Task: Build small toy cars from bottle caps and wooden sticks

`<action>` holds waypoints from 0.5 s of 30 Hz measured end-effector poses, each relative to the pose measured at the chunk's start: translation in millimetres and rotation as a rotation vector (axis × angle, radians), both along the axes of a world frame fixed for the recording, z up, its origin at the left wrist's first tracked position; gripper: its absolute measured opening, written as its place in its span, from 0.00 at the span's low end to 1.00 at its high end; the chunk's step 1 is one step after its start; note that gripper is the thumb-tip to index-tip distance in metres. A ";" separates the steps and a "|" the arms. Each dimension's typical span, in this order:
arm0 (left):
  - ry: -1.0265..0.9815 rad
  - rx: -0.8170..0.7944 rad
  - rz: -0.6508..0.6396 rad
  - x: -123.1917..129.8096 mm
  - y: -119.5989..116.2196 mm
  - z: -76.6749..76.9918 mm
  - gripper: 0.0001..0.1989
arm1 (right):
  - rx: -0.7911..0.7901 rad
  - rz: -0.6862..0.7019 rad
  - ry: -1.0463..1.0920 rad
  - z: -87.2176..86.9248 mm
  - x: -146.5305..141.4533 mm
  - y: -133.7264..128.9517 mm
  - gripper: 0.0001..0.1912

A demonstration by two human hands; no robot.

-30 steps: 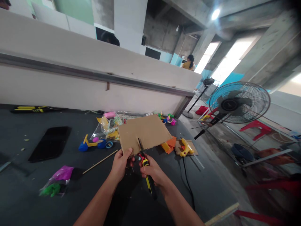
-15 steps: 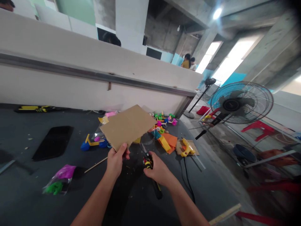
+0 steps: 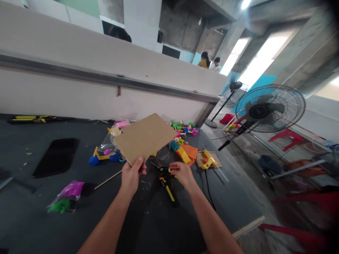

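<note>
My left hand [image 3: 133, 176] pinches a flat piece of brown cardboard [image 3: 147, 135] by its near edge, thumb on top. The sheet is tilted up above the table. Close to its lower right corner, black-and-yellow snips [image 3: 166, 188] have their handles spread and their blades towards the cardboard. My right hand [image 3: 182, 173] has its fingers closed at the right-hand handle, which they partly hide. The blades are apart from the cardboard. A thin wooden stick [image 3: 108, 180] lies left of my left hand.
On the dark table [image 3: 92, 225] lie a phone [image 3: 56, 157], a bag of coloured clay [image 3: 67, 195], a blue-wheeled toy piece [image 3: 104, 158] and a yellow glue gun [image 3: 209, 159]. Several small colourful parts sit behind the cardboard. A fan [image 3: 265, 111] stands beyond the right edge.
The snips' handles have spread apart, and my right hand has shifted up and to the right onto one handle. My left hand still holds the cardboard. The view has tilted slightly.
</note>
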State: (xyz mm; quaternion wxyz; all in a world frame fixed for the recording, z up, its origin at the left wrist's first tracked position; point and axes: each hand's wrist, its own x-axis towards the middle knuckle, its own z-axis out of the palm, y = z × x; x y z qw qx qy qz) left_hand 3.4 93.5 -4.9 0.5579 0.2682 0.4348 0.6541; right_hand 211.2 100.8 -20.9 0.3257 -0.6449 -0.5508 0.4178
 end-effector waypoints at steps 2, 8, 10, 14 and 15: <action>0.007 -0.002 -0.002 0.2 0.3 -0.8 0.12 | -0.017 -0.018 0.062 -1.5 1.3 1.1 0.14; 0.009 -0.009 -0.004 1.2 1.8 -3.1 0.12 | 0.064 -0.118 0.080 -4.8 -2.3 -2.2 0.15; 0.012 -0.010 0.001 0.8 1.8 -3.5 0.12 | 0.121 -0.146 0.041 -4.9 -5.1 -4.1 0.16; 0.006 -0.013 0.027 -0.5 1.5 -3.1 0.12 | 0.241 -0.155 -0.062 3.1 -11.1 -7.4 0.15; 0.007 -0.012 0.029 -0.6 1.5 -2.6 0.12 | 0.260 -0.141 -0.094 7.0 -13.0 -8.9 0.15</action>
